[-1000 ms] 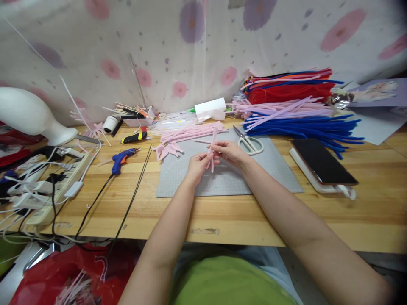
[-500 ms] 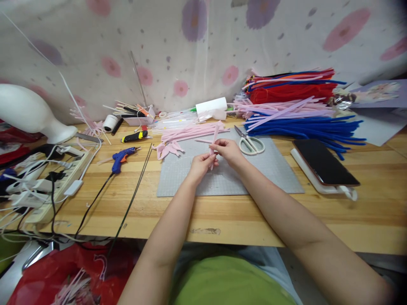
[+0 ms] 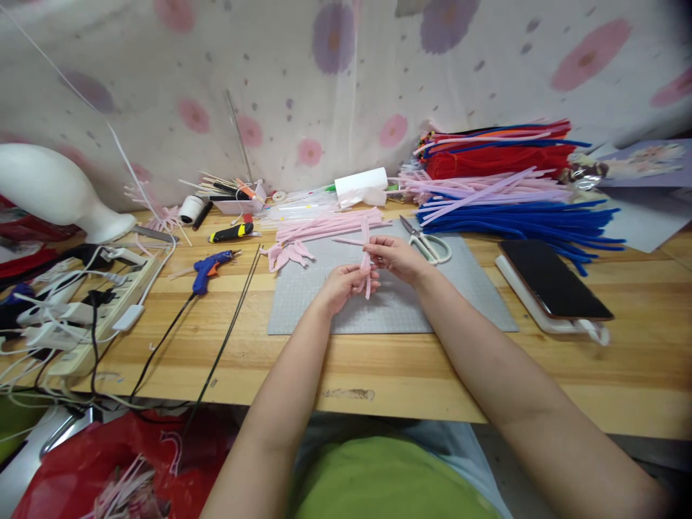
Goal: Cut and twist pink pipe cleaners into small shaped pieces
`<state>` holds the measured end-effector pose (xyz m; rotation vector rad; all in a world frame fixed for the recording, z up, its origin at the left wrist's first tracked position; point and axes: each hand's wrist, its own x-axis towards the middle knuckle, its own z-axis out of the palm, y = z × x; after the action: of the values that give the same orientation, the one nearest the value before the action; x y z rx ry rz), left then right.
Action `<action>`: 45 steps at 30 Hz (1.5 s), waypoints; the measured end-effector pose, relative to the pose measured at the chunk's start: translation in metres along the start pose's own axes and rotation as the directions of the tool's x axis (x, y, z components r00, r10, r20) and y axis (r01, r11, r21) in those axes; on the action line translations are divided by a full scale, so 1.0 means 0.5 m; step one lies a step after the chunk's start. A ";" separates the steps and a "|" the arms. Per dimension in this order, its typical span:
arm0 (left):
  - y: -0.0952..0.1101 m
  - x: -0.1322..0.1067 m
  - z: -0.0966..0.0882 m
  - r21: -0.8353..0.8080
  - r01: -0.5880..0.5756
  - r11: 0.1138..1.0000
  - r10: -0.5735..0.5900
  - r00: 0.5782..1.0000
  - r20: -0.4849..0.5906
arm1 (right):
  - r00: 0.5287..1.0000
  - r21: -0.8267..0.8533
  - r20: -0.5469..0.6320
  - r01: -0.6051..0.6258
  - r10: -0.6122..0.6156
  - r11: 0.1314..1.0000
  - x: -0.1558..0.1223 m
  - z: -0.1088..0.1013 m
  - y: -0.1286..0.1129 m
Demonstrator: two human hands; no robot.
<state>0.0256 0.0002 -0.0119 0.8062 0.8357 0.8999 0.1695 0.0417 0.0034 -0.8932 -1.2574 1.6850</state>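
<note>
Both hands meet over the grey cutting mat [image 3: 432,303] and pinch one pink pipe cleaner [image 3: 367,277], which stands roughly upright between them. My left hand [image 3: 343,285] grips its lower part with curled fingers. My right hand [image 3: 397,258] pinches it a little higher. Its top end rises past my right fingers. Loose pink pipe cleaners [image 3: 324,225] and folded pink petal pieces [image 3: 286,254] lie on the mat's far left corner.
White-handled scissors [image 3: 429,245] lie right of my hands. Stacked red, pink and blue pipe cleaners [image 3: 502,187] fill the back right, a dark phone [image 3: 554,281] beside them. A blue glue gun [image 3: 208,265], utility knife [image 3: 231,233], power strip [image 3: 97,310] and white mannequin head [image 3: 48,191] are left.
Both hands stayed over the mat and shifted slightly right. The pipe cleaner's lower end slid further down past my left fingers.
</note>
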 end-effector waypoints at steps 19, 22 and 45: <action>0.000 0.018 0.000 -0.018 -0.157 0.987 0.151 0.971 -0.188 | 0.974 0.117 -0.226 0.061 -0.033 0.991 0.017 0.012 0.010; 0.003 0.023 -0.005 -0.037 -0.155 0.987 0.145 0.969 -0.202 | 0.962 0.160 -0.273 0.025 0.020 0.987 0.020 0.012 0.014; -0.002 0.024 -0.004 -0.053 -0.148 0.988 0.143 0.985 -0.093 | 0.986 0.032 -0.116 0.124 -0.119 0.992 0.011 0.012 0.013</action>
<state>0.0288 0.0108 -0.0166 0.7871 0.8316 1.0917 0.1608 0.0436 -0.0016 -0.8601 -1.1748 1.5360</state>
